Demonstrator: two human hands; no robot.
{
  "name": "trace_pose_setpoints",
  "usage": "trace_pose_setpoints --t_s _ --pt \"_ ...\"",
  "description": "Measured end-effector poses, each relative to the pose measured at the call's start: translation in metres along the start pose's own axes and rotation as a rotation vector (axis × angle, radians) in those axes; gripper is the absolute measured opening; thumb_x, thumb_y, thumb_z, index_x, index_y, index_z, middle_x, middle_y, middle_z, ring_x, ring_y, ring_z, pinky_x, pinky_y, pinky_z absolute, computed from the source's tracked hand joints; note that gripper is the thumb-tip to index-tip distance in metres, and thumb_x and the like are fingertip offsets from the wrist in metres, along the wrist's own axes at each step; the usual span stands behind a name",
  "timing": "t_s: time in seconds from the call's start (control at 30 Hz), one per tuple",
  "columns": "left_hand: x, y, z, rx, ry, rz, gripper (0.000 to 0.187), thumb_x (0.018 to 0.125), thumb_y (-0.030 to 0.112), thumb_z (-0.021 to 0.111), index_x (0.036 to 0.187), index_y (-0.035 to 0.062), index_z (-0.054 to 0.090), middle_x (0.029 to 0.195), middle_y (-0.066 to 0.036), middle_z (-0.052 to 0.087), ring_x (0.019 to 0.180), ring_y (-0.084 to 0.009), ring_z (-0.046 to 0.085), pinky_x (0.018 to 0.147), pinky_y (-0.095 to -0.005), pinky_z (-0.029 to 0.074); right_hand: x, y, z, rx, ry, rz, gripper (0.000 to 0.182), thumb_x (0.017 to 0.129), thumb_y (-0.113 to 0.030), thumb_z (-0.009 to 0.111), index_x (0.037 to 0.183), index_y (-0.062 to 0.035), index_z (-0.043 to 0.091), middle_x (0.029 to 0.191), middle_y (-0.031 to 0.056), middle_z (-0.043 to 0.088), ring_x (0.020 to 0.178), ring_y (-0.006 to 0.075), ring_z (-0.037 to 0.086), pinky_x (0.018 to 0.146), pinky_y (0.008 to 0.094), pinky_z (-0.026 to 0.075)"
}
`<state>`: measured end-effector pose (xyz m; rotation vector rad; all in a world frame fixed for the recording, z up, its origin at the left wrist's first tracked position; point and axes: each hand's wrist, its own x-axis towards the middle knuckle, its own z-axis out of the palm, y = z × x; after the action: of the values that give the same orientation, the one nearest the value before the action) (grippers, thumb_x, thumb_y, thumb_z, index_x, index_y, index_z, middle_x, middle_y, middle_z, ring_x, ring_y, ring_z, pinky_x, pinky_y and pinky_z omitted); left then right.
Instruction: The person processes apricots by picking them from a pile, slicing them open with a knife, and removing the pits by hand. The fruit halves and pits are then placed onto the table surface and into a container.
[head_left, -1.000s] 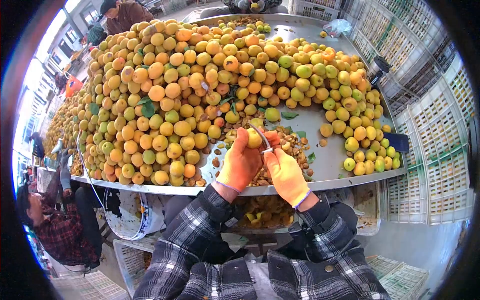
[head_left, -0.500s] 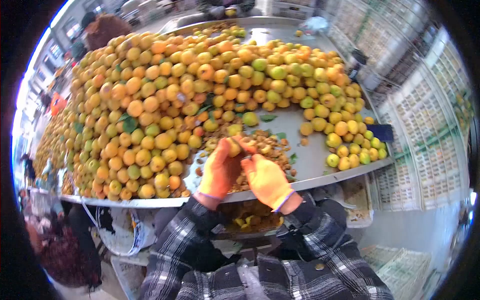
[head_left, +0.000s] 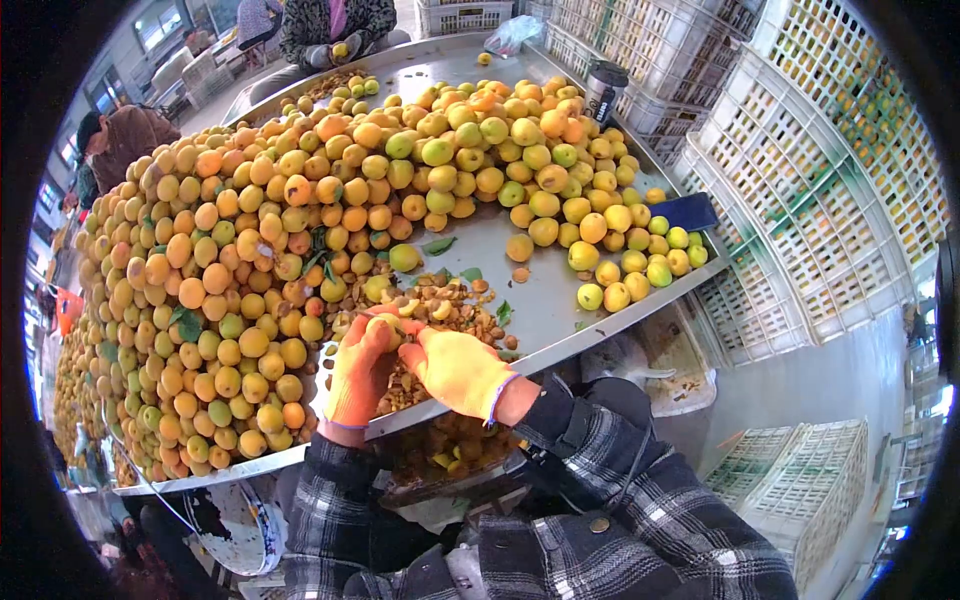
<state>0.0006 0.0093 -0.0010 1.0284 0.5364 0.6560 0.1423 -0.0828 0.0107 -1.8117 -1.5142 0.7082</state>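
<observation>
My left hand [head_left: 358, 376], in an orange glove, is closed around a yellow apricot [head_left: 386, 322] at the near edge of the metal table [head_left: 480, 248]. Against that fruit my right hand [head_left: 462, 374], gloved the same way, is pinched shut; whatever its fingers grip is hidden. Beneath and just beyond both hands lies a heap of brown pits and fruit pieces [head_left: 455, 305]. A large pile of whole apricots [head_left: 240, 270] rises to the left and behind, and more apricots [head_left: 610, 285] sit at the right corner.
A dark flat object [head_left: 686, 212] and a black tumbler [head_left: 602, 90] stand along the right rim. Stacked plastic crates [head_left: 800, 180] line the right side. A white bucket [head_left: 235, 530] is below the table at left. Across the table sits another person [head_left: 335, 30] with gloved hands.
My view has swung right, so the table and both hands appear further left and tilted. The left hand still holds the apricot, with the right hand close against it.
</observation>
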Motion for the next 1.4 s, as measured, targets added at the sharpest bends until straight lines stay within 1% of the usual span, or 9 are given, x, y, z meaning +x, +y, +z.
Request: trace_pose_setpoints --t_s 0.2,0.4,0.5,0.63,0.7,0.8,1.03,1.23,1.4 --pt "0.006 -0.018 0.007 -0.644 -0.148 -0.051 0.060 0.099 0.053 0.051 0.126 -0.0003 0.052 0.130 -0.021 0.061 0.124 -0.0315 0.055 0.108 -0.0425 0.041 0.003 -0.007 0.010 -0.141 0.211 -0.064 0.033 0.099 -0.032 0.053 0.115 -0.0035 0.055 0.071 0.0210 0.065 0.068 0.0414 0.066 0.059 0.0532 0.050" --pt "-0.005 0.008 0.000 -0.382 0.043 -0.004 0.046 0.098 0.034 0.060 0.125 -0.0025 0.054 0.125 -0.015 0.063 0.113 -0.0239 0.061 0.104 -0.0383 0.045 0.003 -0.018 0.007 -0.198 0.117 -0.045 0.033 0.098 -0.028 0.055 0.118 -0.0026 0.057 0.076 0.0225 0.067 0.074 0.0425 0.066 0.064 0.0527 0.051" --pt "-0.002 0.015 -0.001 0.317 0.121 0.051 0.042 0.093 0.015 0.058 0.130 -0.0035 0.050 0.133 -0.019 0.060 0.109 -0.0256 0.065 0.100 -0.0368 0.049 0.004 -0.013 0.006 -0.244 0.044 -0.007 0.031 0.098 -0.027 0.055 0.115 -0.0024 0.060 0.077 0.0231 0.067 0.076 0.0433 0.066 0.066 0.0529 0.051" --pt "-0.006 0.013 0.009 -0.011 0.081 0.101 0.047 0.098 0.026 0.057 0.134 -0.0020 0.047 0.135 -0.020 0.058 0.118 -0.0289 0.061 0.104 -0.0402 0.046 0.003 -0.013 0.004 -0.196 0.094 -0.042 0.031 0.098 -0.027 0.055 0.115 -0.0021 0.060 0.077 0.0232 0.067 0.077 0.0438 0.065 0.066 0.0524 0.051" --pt "-0.002 0.003 0.006 -0.603 -0.037 -0.031 0.048 0.100 0.037 0.058 0.129 0.0013 0.049 0.129 -0.018 0.061 0.122 -0.0276 0.058 0.107 -0.0408 0.043 0.004 -0.014 0.001 -0.166 0.088 0.012 0.036 0.098 -0.035 0.053 0.115 -0.0041 0.059 0.082 0.0227 0.069 0.081 0.0436 0.067 0.071 0.0546 0.052" --pt "0.000 -0.011 0.005 -0.562 -0.074 -0.102 0.057 0.099 0.050 0.053 0.132 0.0031 0.049 0.128 -0.017 0.062 0.128 -0.0297 0.053 0.110 -0.0441 0.039 0.003 -0.010 0.006 -0.206 0.104 0.006 0.034 0.098 -0.035 0.053 0.113 -0.0050 0.059 0.080 0.0222 0.069 0.079 0.0433 0.067 0.070 0.0535 0.052" --pt "-0.005 0.003 0.003 0.016 0.104 0.077 0.049 0.097 0.028 0.064 0.133 -0.0009 0.049 0.129 -0.017 0.061 0.118 -0.0255 0.061 0.101 -0.0397 0.049 0.001 -0.008 0.004 -0.269 0.042 0.003 0.034 0.098 -0.036 0.054 0.112 -0.0052 0.059 0.079 0.0218 0.069 0.077 0.0424 0.068 0.068 0.0532 0.052" --pt "-0.003 -0.004 0.006 -0.504 0.084 -0.032 0.043 0.101 0.037 0.055 0.121 -0.0007 0.059 0.120 -0.014 0.066 0.105 -0.0220 0.065 0.093 -0.0360 0.052 0.003 -0.013 0.005 -0.255 0.110 -0.034 0.030 0.097 -0.030 0.056 0.110 -0.0023 0.061 0.073 0.0226 0.067 0.072 0.0428 0.066 0.063 0.0521 0.052" --pt "-0.009 0.002 0.009 -0.413 0.185 -0.104 0.041 0.100 0.039 0.056 0.116 0.0011 0.062 0.110 -0.011 0.068 0.100 -0.0192 0.066 0.086 -0.0331 0.053 0.003 -0.013 0.010 -0.272 0.115 -0.019 0.030 0.097 -0.030 0.056 0.110 -0.0034 0.061 0.076 0.0224 0.067 0.075 0.0428 0.067 0.066 0.0520 0.052"
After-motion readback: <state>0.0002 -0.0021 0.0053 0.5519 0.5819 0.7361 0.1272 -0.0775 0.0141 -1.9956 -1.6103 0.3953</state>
